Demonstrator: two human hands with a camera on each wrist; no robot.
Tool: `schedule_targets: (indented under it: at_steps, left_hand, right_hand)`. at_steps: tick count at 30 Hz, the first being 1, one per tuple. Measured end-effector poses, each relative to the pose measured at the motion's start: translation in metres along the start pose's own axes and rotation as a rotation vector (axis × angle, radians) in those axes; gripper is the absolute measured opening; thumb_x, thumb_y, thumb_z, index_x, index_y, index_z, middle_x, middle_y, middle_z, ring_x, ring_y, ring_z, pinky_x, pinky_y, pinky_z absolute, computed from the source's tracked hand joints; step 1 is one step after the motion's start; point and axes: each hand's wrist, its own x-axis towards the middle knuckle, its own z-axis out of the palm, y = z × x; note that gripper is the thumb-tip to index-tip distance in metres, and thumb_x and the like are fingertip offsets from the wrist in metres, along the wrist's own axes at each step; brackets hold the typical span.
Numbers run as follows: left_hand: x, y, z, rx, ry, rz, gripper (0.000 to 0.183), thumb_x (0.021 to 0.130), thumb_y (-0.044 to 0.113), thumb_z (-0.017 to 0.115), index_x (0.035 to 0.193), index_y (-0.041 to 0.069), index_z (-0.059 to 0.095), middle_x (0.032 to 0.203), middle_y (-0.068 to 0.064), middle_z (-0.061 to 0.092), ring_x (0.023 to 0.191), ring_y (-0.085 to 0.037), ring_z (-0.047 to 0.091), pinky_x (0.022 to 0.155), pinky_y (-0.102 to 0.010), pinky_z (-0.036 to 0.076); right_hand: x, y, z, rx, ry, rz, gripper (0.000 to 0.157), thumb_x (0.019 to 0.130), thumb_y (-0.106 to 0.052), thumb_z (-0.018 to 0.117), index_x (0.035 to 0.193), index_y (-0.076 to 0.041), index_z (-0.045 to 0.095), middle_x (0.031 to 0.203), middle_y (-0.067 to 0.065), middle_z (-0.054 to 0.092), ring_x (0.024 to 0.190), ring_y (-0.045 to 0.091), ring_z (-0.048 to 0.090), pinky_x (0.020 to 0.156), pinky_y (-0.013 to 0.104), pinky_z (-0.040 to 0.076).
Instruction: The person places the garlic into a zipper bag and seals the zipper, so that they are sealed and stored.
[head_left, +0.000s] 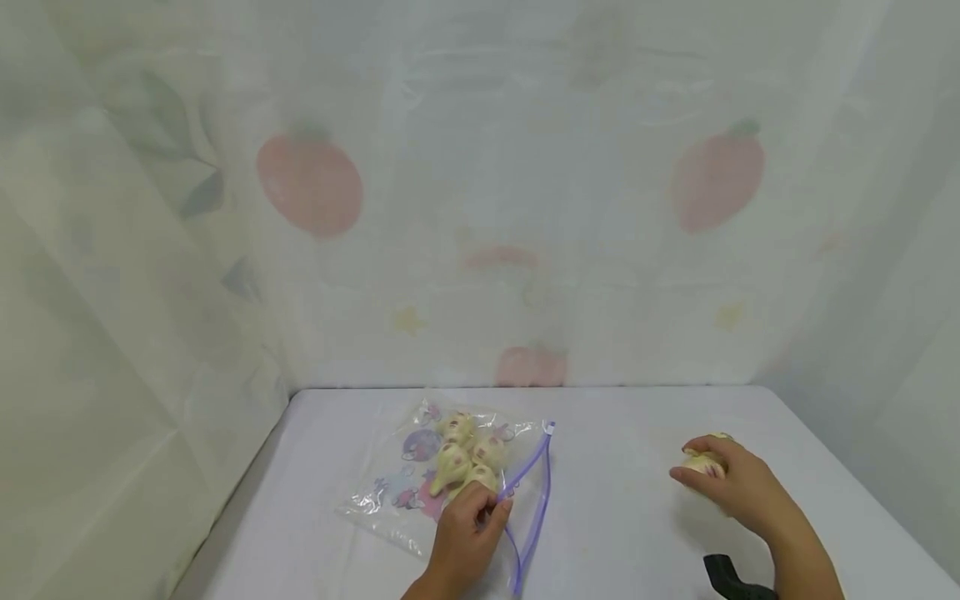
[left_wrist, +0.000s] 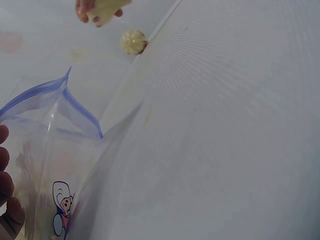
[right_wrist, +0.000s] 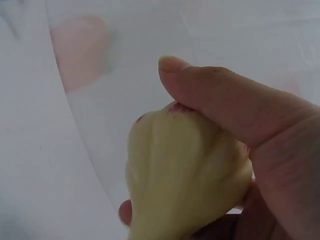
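My right hand point(head_left: 738, 483) grips a pale yellow garlic bulb point(right_wrist: 185, 165) with purple marks, thumb and fingers around it, above the right part of the table. Another garlic bulb point(left_wrist: 134, 42) lies on the table close by. In the head view it is mostly hidden behind the right hand. At the left lies a clear zip bag point(head_left: 390, 517) with cartoon prints and a purple zip edge point(head_left: 542, 517). Several garlic bulbs point(head_left: 453, 461) are inside it. With curled fingers my left hand point(head_left: 467, 533) pinches the bag near its mouth, which stands partly apart.
The table point(head_left: 607, 500) has a white cover. Pale sheets with fruit prints point(head_left: 311, 183) hang behind it and along both sides. A black strap or band point(head_left: 731, 579) shows beside the right forearm.
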Motion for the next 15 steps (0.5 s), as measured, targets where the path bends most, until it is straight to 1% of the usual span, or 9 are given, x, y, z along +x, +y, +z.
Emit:
schedule_targets:
  at_steps: [3,5,8,12,15]
  left_hand:
    - [0.000,-0.001,0.000,0.004,0.008,0.003,0.024,0.086,0.009,0.072,0.075,0.022,0.055,0.076,0.017,0.048,0.066,0.005,0.043,0.056,-0.010,0.040]
    - [0.000,-0.001,0.000,0.002,0.010,0.004,0.024,0.086,0.009,0.072,0.075,0.022,0.055,0.076,0.017,0.048,0.066,0.005,0.043,0.056,-0.009,0.040]
    - [0.000,-0.001,0.001,0.001,0.010,0.003,0.025,0.086,0.009,0.072,0.075,0.022,0.055,0.076,0.016,0.049,0.066,0.005,0.044,0.056,-0.009,0.041]
    - [0.000,-0.001,0.001,0.001,0.005,-0.002,0.025,0.086,0.009,0.072,0.075,0.022,0.055,0.076,0.016,0.048,0.066,0.005,0.044,0.057,-0.010,0.041]
    - [0.000,-0.003,0.001,0.000,-0.005,-0.008,0.025,0.087,0.009,0.072,0.075,0.022,0.055,0.075,0.015,0.048,0.066,0.005,0.044,0.057,-0.009,0.041]
  right_hand:
    - [-0.001,-0.010,0.000,0.086,0.004,0.035,0.058,0.080,-0.047,0.078,0.114,-0.010,0.051,0.107,0.014,0.055,0.079,0.021,0.050,0.057,0.031,0.043]
    - [-0.002,-0.014,0.000,0.116,0.002,0.055,0.059,0.078,-0.046,0.080,0.108,-0.010,0.044,0.103,0.013,0.053,0.076,0.020,0.048,0.055,0.029,0.042]
    - [-0.002,-0.018,0.002,0.128,0.014,0.064,0.060,0.078,-0.045,0.080,0.103,-0.010,0.039,0.096,0.011,0.052,0.073,0.018,0.047,0.053,0.027,0.041]
    - [-0.001,-0.021,0.003,0.126,0.041,0.042,0.057,0.079,-0.044,0.080,0.095,-0.009,0.038,0.085,0.007,0.046,0.070,0.015,0.043,0.050,0.025,0.038]
    - [-0.001,-0.023,0.004,0.134,0.063,0.025,0.057,0.079,-0.044,0.080,0.090,-0.009,0.036,0.082,0.006,0.043,0.068,0.014,0.041,0.049,0.025,0.035]
